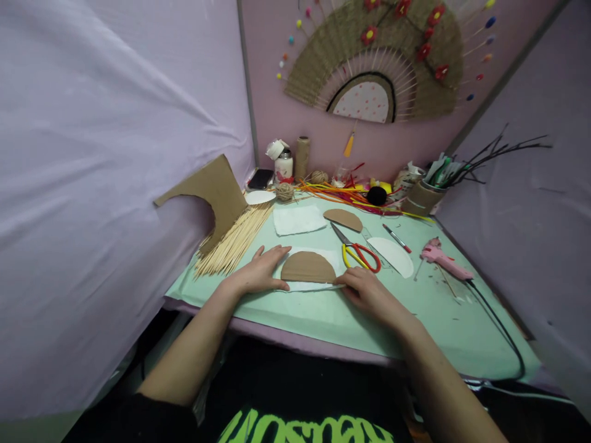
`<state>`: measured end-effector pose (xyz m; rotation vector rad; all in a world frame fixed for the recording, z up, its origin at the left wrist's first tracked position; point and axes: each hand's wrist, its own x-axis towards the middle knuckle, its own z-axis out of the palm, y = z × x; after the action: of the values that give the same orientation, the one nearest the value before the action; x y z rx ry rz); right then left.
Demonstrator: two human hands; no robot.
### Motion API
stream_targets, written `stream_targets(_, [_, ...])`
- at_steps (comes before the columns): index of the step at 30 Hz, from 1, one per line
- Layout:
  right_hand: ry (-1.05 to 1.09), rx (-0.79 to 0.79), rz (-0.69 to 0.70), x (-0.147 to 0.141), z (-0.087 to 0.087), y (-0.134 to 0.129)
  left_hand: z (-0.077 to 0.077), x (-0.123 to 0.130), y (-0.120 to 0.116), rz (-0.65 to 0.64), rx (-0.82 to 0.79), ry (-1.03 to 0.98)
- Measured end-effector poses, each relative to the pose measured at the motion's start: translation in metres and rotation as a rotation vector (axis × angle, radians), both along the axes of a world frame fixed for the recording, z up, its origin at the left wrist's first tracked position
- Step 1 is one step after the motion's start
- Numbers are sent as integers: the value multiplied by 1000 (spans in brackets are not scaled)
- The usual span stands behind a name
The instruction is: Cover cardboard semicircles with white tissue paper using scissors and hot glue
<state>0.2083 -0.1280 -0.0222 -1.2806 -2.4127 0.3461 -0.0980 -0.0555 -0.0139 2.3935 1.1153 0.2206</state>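
Note:
A brown cardboard half-disc lies flat side toward me on a white sheet, paper or cloth, at the near part of the table. My left hand rests at the sheet's left side, thumb and fingers spread apart around the half-disc's left end. At the other end, my right hand has its fingers closed on the sheet's near right edge, by the cardboard's corner. Just beyond the right hand lie scissors with red and yellow handles, blades spread.
Beyond are a white padded sheet, another cardboard half-disc and a white half-disc. A pink glue gun with its cord is right. Wooden sticks lie left under cut cardboard. A decorated fan hangs behind.

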Motion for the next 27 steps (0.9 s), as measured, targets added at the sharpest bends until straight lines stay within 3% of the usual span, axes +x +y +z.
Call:
stream_targets(4, [-31, -44, 7, 5, 1, -6, -2, -3, 2, -3, -6, -10])
stream_targets(9, [-10, -91, -39, 1, 26, -7, 1, -1, 0, -1, -5, -27])
stream_targets(13, [11, -77, -106, -18, 34, 12, 1, 13, -6, 118, 88, -43])
stream_targets(19, [-22, -95, -6, -44, 21, 39, -4, 34, -18, 99, 112, -78])
stream_targets(27, [26, -101, -45, -41, 7, 40, -9, 34, -19, 84, 96, -76])
